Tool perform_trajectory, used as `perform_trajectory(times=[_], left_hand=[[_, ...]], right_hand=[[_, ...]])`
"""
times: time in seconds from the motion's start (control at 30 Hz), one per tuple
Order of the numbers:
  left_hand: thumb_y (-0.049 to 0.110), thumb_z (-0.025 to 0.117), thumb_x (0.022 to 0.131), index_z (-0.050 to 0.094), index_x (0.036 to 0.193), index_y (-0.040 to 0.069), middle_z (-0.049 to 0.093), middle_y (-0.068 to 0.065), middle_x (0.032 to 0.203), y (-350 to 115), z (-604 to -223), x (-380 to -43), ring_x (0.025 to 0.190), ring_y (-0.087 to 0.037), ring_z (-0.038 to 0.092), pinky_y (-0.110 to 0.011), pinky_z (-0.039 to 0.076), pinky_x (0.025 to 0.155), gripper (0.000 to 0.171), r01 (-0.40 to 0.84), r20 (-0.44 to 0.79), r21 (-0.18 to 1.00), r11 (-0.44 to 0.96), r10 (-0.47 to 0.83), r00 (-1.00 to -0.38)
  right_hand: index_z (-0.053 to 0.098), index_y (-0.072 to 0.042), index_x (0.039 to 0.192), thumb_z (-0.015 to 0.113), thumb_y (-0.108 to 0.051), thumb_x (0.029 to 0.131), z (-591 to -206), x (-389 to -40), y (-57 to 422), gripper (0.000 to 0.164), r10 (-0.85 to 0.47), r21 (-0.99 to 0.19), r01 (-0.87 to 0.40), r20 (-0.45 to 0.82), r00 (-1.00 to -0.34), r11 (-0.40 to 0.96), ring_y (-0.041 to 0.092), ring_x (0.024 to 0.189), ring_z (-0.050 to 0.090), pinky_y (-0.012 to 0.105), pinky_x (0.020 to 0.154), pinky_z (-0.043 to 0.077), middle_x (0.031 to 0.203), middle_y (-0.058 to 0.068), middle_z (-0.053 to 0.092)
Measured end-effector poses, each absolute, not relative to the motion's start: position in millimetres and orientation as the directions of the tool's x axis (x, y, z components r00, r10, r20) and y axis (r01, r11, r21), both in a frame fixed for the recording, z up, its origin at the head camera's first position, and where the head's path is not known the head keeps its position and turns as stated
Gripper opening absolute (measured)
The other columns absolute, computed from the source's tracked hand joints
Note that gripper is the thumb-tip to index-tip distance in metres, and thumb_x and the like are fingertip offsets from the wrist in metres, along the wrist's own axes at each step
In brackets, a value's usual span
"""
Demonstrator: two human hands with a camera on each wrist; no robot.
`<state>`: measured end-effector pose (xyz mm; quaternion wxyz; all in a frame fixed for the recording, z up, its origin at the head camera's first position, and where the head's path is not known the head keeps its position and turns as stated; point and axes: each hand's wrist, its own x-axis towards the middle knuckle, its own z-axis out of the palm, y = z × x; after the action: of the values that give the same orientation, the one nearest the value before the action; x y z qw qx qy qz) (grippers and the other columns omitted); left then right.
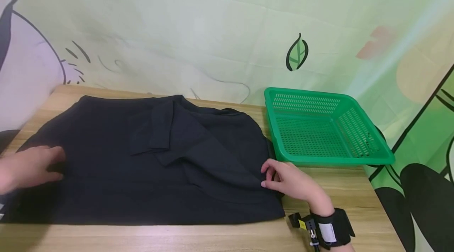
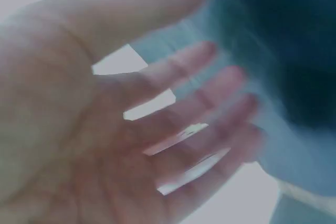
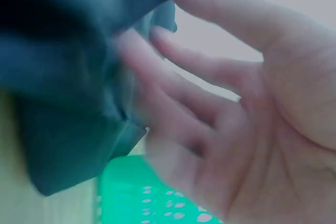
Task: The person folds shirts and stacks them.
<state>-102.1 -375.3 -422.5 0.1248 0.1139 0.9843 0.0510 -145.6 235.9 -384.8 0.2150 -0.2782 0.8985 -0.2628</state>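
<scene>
A dark garment, a long-sleeved top by its shape, lies spread on the table. One sleeve is folded across its body, with the cuff end near the middle and the neckline at the back. Over the garment's left side is my left hand. The fingers of that hand are spread and hold nothing in the left wrist view. At the right edge of the cloth hovers my right hand, its fingers loosely bent and apart, fingertips right at the fabric.
A green plastic basket with perforated sides stands at the back right, close beside the garment. Wooden tabletop shows in front of the basket and along the front edge. A printed cloth backdrop hangs behind the table.
</scene>
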Motion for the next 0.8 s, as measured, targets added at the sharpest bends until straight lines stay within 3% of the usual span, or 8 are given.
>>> perform_trajectory(times=[0.07, 0.13, 0.2, 0.33, 0.53, 0.7, 0.8], left_hand=[[0.018, 0.086, 0.074, 0.065, 0.099, 0.003, 0.068, -0.012, 0.093, -335, -410, -100, 0.088, -0.032, 0.067, -0.053, 0.055, 0.078, 0.036, 0.286, -0.134, 0.175, 0.942, 0.31, -0.941], [0.018, 0.084, 0.077, 0.067, 0.108, 0.008, 0.069, -0.009, 0.104, -298, -405, -97, 0.096, -0.031, 0.067, -0.053, 0.055, 0.083, 0.037, 0.374, -0.042, 0.235, 0.897, 0.394, -0.918], [0.02, 0.083, 0.08, 0.066, 0.118, 0.013, 0.068, -0.009, 0.114, -266, -403, -95, 0.102, -0.029, 0.067, -0.052, 0.055, 0.088, 0.043, 0.476, 0.002, 0.271, 0.837, 0.494, -0.87], [0.024, 0.082, 0.082, 0.063, 0.13, 0.018, 0.062, -0.014, 0.13, -225, -408, -94, 0.112, -0.031, 0.065, -0.052, 0.054, 0.093, 0.052, 0.59, -0.05, 0.289, 0.754, 0.627, -0.777], [0.009, 0.085, 0.075, 0.069, 0.122, 0.016, 0.066, -0.016, 0.124, -209, -413, -94, 0.105, -0.031, 0.067, -0.05, 0.057, 0.087, 0.05, 0.626, -0.057, 0.245, 0.74, 0.655, -0.753], [0.005, 0.086, 0.071, 0.071, 0.12, 0.018, 0.069, -0.01, 0.117, -211, -412, -92, 0.098, -0.026, 0.068, -0.047, 0.058, 0.084, 0.052, 0.622, -0.082, 0.243, 0.745, 0.654, -0.752], [0.009, 0.087, 0.073, 0.073, 0.115, 0.019, 0.069, -0.002, 0.107, -209, -410, -91, 0.09, -0.017, 0.066, -0.043, 0.059, 0.081, 0.046, 0.623, -0.104, 0.259, 0.738, 0.663, -0.741]], right_hand=[[0.061, -0.009, 0.109, 0.073, -0.02, 0.091, -383, -142, 229, 0.024, -0.613, -0.561, -0.452, -0.131, -0.779, 0.694, 0.001, 0.061, 0.048, 0.02, 0.058, 0.044, 0.081, -0.006, 0.06], [0.064, -0.01, 0.109, 0.073, -0.019, 0.091, -383, -139, 220, 0.023, -0.651, -0.555, -0.51, -0.074, -0.756, 0.656, -0.001, 0.063, 0.048, 0.019, 0.059, 0.045, 0.082, -0.006, 0.06], [0.065, -0.01, 0.11, 0.072, -0.019, 0.092, -385, -137, 212, 0.021, -0.708, -0.581, -0.543, -0.083, -0.701, 0.606, -0.002, 0.066, 0.051, 0.018, 0.062, 0.047, 0.082, -0.007, 0.062], [0.068, -0.01, 0.111, 0.069, -0.018, 0.094, -393, -135, 201, 0.019, -0.77, -0.597, -0.556, -0.176, -0.613, 0.579, -0.003, 0.07, 0.053, 0.018, 0.069, 0.05, 0.081, -0.008, 0.063], [0.071, -0.009, 0.112, 0.066, -0.018, 0.096, -401, -137, 203, 0.019, -0.726, -0.582, -0.491, -0.281, -0.627, 0.649, -0.002, 0.062, 0.054, 0.017, 0.065, 0.048, 0.077, -0.007, 0.063], [0.068, -0.009, 0.116, 0.063, -0.019, 0.098, -398, -136, 207, 0.022, -0.657, -0.65, -0.307, -0.399, -0.64, 0.695, 0.011, 0.05, 0.063, 0.024, 0.05, 0.053, 0.075, 0.001, 0.065], [0.064, -0.01, 0.109, 0.063, -0.021, 0.098, -396, -134, 210, 0.015, -0.621, -0.661, -0.215, -0.471, -0.626, 0.719, 0.019, 0.052, 0.067, 0.029, 0.049, 0.055, 0.072, 0.005, 0.065]])
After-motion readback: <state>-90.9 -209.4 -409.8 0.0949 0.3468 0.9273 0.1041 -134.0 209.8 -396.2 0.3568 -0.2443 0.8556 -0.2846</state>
